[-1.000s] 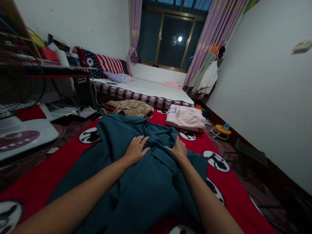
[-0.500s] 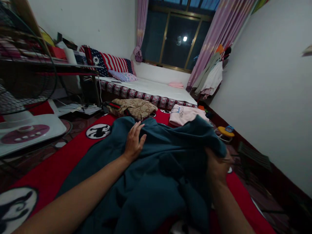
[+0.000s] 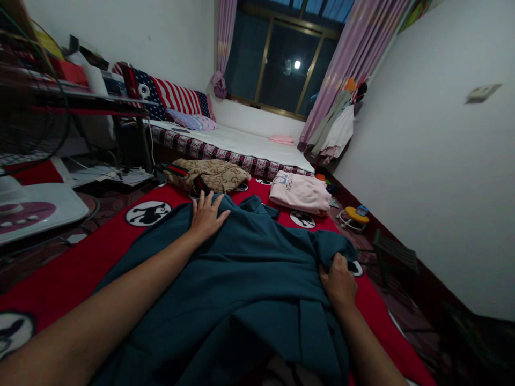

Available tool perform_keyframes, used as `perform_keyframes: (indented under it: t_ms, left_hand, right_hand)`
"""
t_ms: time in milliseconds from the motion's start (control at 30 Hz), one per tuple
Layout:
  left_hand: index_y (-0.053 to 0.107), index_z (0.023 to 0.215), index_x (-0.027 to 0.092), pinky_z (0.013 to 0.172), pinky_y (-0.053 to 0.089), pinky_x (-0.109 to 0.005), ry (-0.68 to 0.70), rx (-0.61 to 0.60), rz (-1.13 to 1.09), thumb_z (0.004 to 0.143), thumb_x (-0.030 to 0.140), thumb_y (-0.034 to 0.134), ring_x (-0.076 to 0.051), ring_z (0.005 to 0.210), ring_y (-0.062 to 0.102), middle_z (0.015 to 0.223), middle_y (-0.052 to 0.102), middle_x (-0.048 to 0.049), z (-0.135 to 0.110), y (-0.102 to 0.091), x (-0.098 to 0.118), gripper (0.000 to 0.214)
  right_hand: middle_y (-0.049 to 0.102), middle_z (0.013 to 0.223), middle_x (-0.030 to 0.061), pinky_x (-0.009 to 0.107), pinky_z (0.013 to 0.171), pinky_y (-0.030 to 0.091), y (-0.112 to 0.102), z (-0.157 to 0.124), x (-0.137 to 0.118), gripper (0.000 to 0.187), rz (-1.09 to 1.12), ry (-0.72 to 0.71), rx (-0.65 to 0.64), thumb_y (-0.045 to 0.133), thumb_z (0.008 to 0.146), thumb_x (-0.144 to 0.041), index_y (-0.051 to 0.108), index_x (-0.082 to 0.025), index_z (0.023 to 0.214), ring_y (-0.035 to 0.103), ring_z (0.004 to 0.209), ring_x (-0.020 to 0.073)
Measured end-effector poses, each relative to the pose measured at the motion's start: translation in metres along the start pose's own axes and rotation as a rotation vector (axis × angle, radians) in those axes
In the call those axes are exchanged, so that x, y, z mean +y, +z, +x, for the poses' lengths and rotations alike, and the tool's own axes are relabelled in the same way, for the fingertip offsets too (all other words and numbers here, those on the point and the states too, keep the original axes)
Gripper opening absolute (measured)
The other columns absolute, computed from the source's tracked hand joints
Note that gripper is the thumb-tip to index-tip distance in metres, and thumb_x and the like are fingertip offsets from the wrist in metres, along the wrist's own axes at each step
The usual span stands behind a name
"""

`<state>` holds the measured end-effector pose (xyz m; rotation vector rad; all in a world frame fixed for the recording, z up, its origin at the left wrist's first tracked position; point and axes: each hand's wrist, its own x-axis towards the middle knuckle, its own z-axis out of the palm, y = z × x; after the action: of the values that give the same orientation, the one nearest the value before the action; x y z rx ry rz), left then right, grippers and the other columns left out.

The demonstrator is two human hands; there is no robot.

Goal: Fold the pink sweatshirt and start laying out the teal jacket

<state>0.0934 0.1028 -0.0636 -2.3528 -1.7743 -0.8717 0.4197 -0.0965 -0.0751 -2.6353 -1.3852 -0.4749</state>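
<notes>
Red blanket [image 3: 94, 260] lies bare left of the teal garment [image 3: 245, 279]: passable. Ahead of the left hand [image 3: 206, 219], brown patterned cloth [image 3: 219, 174] blocks low travel; folded pink garment [image 3: 300, 194] sits farther right, narrow gap between the two. Open air above all three. Right of the right hand [image 3: 340, 283], dark stool [image 3: 396, 253] stands beyond the blanket's edge.

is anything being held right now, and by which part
The right hand grips the teal garment by a bunched part at its right edge. The left hand lies on its far left part, fingers spread, not visibly gripping.
</notes>
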Motion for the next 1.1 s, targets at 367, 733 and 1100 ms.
perform_keyframes:
  t_ms: [367, 733, 1100]
  left_hand:
    - [0.014, 0.153, 0.019, 0.093, 0.046, -0.043, 0.322, -0.546, 0.023, 0.063, 0.074, 0.065, -0.037, 0.119, 0.055, 0.133, 0.056, -0.0194, 0.051, 0.011, 0.048, 0.117]
    - [0.061, 0.112, 0.027, 0.072, 0.048, -0.03, 0.788, -0.491, 0.116, 0.073, 0.026, 0.059, -0.025, 0.091, 0.065, 0.103, 0.068, -0.0052, 0.026, -0.039, 0.05, 0.039]
    - [0.022, 0.151, 0.023, 0.103, 0.041, -0.041, 0.146, -0.12, 0.096, 0.081, 0.018, 0.059, -0.034, 0.133, 0.04, 0.155, 0.019, -0.0157, 0.087, -0.029, 0.045, 0.08]
  right_hand:
    - [0.062, 0.118, 0.0213, 0.036, 0.065, 0.048, 0.017, -0.005, 0.007, 0.058, 0.184, -0.016, 0.168, 0.047, 0.092, -0.047, 0.039, -0.007, 0.133, 0.068, 0.09, 0.0316]
    - [0.067, 0.107, 0.0096, 0.035, 0.078, 0.053, 0.012, 0.007, 0.033, 0.042, 0.425, -0.483, 0.113, 0.051, 0.081, -0.013, 0.062, -0.024, 0.12, 0.067, 0.092, 0.0249]
    - [0.035, 0.144, 0.024, 0.046, 0.108, 0.033, -0.034, 0.102, -0.002, 0.076, 0.548, -0.191, 0.339, 0.058, 0.084, -0.043, 0.03, -0.007, 0.144, 0.035, 0.135, 0.0308]
